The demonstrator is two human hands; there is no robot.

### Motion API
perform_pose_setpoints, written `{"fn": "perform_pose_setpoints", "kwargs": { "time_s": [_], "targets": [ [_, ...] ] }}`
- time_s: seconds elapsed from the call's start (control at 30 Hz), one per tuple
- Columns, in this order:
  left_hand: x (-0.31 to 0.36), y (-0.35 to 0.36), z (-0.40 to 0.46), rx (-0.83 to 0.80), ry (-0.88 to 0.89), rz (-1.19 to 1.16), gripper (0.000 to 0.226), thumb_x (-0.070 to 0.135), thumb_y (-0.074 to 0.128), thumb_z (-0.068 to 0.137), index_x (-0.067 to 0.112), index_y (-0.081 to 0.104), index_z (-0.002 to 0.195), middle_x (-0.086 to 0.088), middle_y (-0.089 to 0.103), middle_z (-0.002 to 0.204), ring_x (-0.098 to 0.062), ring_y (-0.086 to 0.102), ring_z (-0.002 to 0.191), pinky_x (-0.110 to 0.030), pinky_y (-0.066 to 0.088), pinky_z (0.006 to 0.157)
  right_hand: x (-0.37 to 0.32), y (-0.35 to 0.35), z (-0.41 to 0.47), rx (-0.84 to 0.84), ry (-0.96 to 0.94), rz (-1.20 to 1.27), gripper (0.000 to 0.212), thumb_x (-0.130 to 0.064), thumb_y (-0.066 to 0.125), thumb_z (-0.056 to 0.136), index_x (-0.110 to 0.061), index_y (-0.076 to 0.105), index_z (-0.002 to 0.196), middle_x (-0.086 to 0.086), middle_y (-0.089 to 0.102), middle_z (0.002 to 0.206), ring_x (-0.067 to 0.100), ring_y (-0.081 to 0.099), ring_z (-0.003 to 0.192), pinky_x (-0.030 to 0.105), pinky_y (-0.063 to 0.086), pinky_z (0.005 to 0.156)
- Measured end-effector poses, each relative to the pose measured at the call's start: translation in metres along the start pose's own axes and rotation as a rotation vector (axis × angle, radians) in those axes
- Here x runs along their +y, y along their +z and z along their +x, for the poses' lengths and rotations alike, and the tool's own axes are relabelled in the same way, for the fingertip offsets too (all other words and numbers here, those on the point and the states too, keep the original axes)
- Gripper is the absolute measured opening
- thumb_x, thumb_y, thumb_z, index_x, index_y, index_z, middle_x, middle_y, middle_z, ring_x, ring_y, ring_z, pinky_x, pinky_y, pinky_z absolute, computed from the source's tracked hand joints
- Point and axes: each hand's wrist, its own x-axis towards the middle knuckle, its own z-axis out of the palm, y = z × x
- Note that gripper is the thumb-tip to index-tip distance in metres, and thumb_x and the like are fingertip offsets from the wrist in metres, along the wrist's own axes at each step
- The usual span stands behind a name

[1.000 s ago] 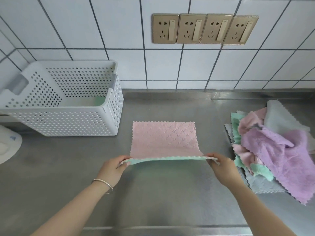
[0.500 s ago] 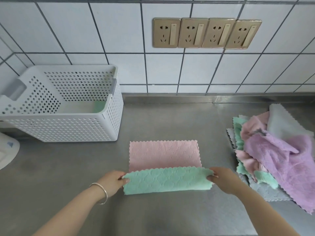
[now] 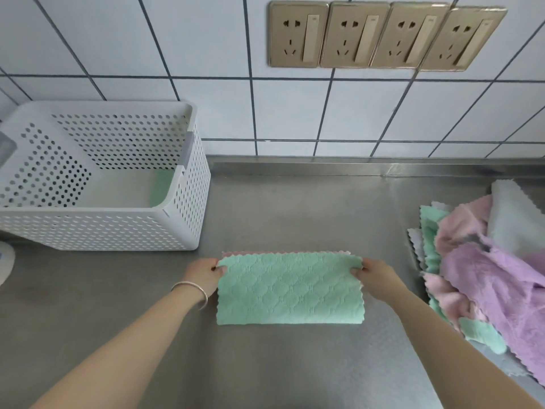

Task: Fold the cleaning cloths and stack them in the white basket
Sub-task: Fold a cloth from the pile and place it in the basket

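Observation:
A cleaning cloth (image 3: 290, 289), green on one face and pink on the other, lies folded in half on the steel counter (image 3: 295, 202), green side up. A thin pink edge shows along its far side. My left hand (image 3: 203, 276) pinches the far left corner and my right hand (image 3: 376, 276) pinches the far right corner. The white perforated basket (image 3: 97, 231) stands at the back left; a green cloth (image 3: 160, 188) lies on its floor. A loose pile of pink, purple, green and grey cloths (image 3: 486, 276) sits at the right.
A tiled wall with a row of gold sockets (image 3: 386, 36) rises behind the counter. A white object (image 3: 4, 261) is cut off at the left edge. Bare steel lies between the basket and the cloth pile.
Both hands carried the cloth's near edge away from me and over onto its far edge. The pink face is now covered and the cloth lies folded in half.

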Motion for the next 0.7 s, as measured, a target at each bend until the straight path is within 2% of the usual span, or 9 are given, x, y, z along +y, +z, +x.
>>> {"fn": "perform_pose_setpoints", "kwargs": {
  "time_s": [0.03, 0.1, 0.17, 0.23, 0.37, 0.47, 0.53, 0.6, 0.7],
  "targets": [
    [0.001, 0.001, 0.005, 0.004, -0.007, -0.016, 0.024, 0.020, 0.050, 0.092, 0.011, 0.060, 0.072, -0.020, 0.067, 0.093, -0.031, 0.064, 0.084, -0.036, 0.053, 0.080, 0.000, 0.001, 0.005, -0.002, 0.002, -0.003, 0.026, -0.022, 0.046, 0.095, -0.009, 0.061, 0.112, 0.009, 0.064, 0.097, 0.023, 0.055, 0.085, 0.027, 0.039, 0.070],
    [0.002, 0.005, 0.011, 0.015, -0.023, -0.002, 0.024, 0.021, 0.049, 0.093, 0.006, 0.067, 0.092, -0.017, 0.069, 0.096, -0.029, 0.063, 0.082, -0.030, 0.050, 0.075, -0.001, 0.003, 0.011, 0.004, 0.009, -0.019, 0.027, -0.022, 0.046, 0.094, -0.010, 0.061, 0.113, 0.006, 0.062, 0.094, 0.023, 0.054, 0.086, 0.028, 0.041, 0.072],
    [0.004, 0.010, 0.014, 0.033, -0.023, 0.072, 0.027, 0.023, 0.047, 0.094, 0.005, 0.067, 0.096, -0.016, 0.068, 0.095, -0.024, 0.055, 0.075, -0.025, 0.038, 0.066, 0.000, 0.006, 0.015, 0.027, 0.022, -0.019, 0.027, -0.022, 0.047, 0.094, -0.010, 0.062, 0.112, 0.008, 0.065, 0.098, 0.025, 0.056, 0.090, 0.032, 0.045, 0.076],
    [0.005, 0.014, 0.016, 0.059, -0.032, 0.120, 0.029, 0.024, 0.046, 0.094, 0.005, 0.067, 0.093, -0.016, 0.068, 0.093, -0.024, 0.051, 0.073, -0.025, 0.033, 0.064, 0.001, 0.010, 0.019, 0.047, 0.035, -0.029, 0.027, -0.023, 0.047, 0.093, -0.011, 0.062, 0.112, 0.011, 0.066, 0.103, 0.028, 0.058, 0.095, 0.033, 0.046, 0.078],
    [0.000, 0.017, 0.022, 0.078, -0.071, 0.163, 0.028, 0.027, 0.045, 0.094, 0.009, 0.065, 0.084, -0.014, 0.067, 0.086, -0.025, 0.052, 0.073, -0.026, 0.036, 0.064, -0.001, 0.016, 0.023, 0.072, 0.056, -0.044, 0.028, -0.026, 0.046, 0.094, -0.011, 0.062, 0.111, 0.010, 0.065, 0.099, 0.029, 0.058, 0.093, 0.033, 0.047, 0.076],
    [-0.002, 0.019, 0.026, 0.089, -0.090, 0.163, 0.031, 0.030, 0.046, 0.093, 0.014, 0.055, 0.069, -0.009, 0.060, 0.074, -0.026, 0.052, 0.071, -0.027, 0.036, 0.063, 0.000, 0.019, 0.024, 0.086, 0.074, -0.041, 0.027, -0.027, 0.045, 0.094, -0.011, 0.062, 0.108, 0.007, 0.062, 0.090, 0.027, 0.058, 0.086, 0.030, 0.044, 0.070],
    [-0.003, 0.020, 0.028, 0.108, -0.102, 0.136, 0.036, 0.032, 0.047, 0.092, 0.016, 0.047, 0.059, -0.008, 0.056, 0.070, -0.027, 0.051, 0.070, -0.027, 0.035, 0.062, 0.000, 0.019, 0.024, 0.098, 0.080, -0.034, 0.026, -0.028, 0.046, 0.094, -0.012, 0.062, 0.106, 0.007, 0.064, 0.091, 0.026, 0.058, 0.085, 0.029, 0.044, 0.069],
    [-0.004, 0.021, 0.030, 0.115, -0.121, 0.131, 0.041, 0.033, 0.047, 0.091, 0.016, 0.041, 0.055, -0.008, 0.053, 0.065, -0.027, 0.051, 0.069, -0.027, 0.035, 0.061, -0.001, 0.021, 0.025, 0.112, 0.098, -0.024, 0.024, -0.029, 0.046, 0.093, -0.012, 0.063, 0.098, 0.007, 0.065, 0.088, 0.025, 0.059, 0.081, 0.029, 0.044, 0.066],
    [-0.004, 0.022, 0.031, 0.113, -0.160, 0.118, 0.042, 0.031, 0.049, 0.090, 0.016, 0.039, 0.052, -0.004, 0.047, 0.056, -0.027, 0.049, 0.066, -0.030, 0.040, 0.063, -0.002, 0.026, 0.024, 0.151, 0.148, -0.034, 0.026, -0.032, 0.049, 0.092, -0.011, 0.055, 0.077, 0.004, 0.057, 0.072, 0.021, 0.053, 0.068, 0.028, 0.039, 0.058]
  ]
}}
